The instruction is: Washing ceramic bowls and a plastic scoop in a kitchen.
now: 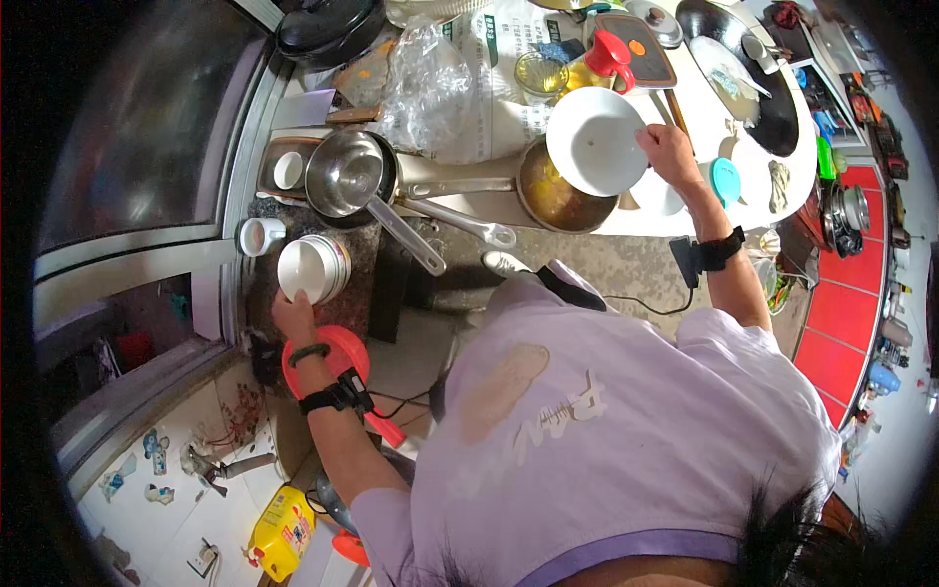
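Note:
A white bowl (596,141) is held by its right rim in my right hand (669,158). It hangs over a saucepan (561,194) and hides part of it; the pan's inside looks brown and yellowish. On the dark stone ledge at the left, my left hand (295,319) grips the near rim of a stack of white bowls (314,270), thumb at the edge. Beside the stack stands a white mug (262,237). Just beyond, a steel pan (345,176) rests on a darker pan, its handle pointing towards me.
A red plastic dipper (336,352) lies below my left wrist. Farther back are a clear plastic bag (425,88), a red-topped jug (609,55), a glass bowl (541,73) and a large wok (770,110). A turquoise-lidded container (725,183) stands right of my right forearm. Window frames (242,176) border the left.

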Available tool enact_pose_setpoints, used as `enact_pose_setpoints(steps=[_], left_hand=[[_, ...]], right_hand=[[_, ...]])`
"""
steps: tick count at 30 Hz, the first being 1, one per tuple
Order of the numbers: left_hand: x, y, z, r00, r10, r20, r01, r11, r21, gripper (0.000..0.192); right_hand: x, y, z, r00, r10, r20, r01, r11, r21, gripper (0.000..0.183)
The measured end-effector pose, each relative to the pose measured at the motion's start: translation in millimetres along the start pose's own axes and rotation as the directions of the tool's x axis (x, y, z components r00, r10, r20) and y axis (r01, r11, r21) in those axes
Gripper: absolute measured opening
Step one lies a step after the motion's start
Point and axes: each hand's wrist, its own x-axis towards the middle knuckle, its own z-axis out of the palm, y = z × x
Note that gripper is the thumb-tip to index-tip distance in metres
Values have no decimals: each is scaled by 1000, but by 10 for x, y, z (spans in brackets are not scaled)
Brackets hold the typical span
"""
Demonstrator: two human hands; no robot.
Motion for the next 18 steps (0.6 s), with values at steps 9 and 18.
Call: enact_pose_setpoints(steps=[9, 18], left_hand=[[-8, -57, -34, 953, -302, 12, 301, 946, -120, 32], [-249, 147, -287, 963, -232, -135, 200, 956, -216, 37]], right_hand=[[33, -150, 99, 960, 70, 271, -183, 889, 419, 29], [290, -880, 295, 729, -208, 652, -396, 649, 650, 26]])
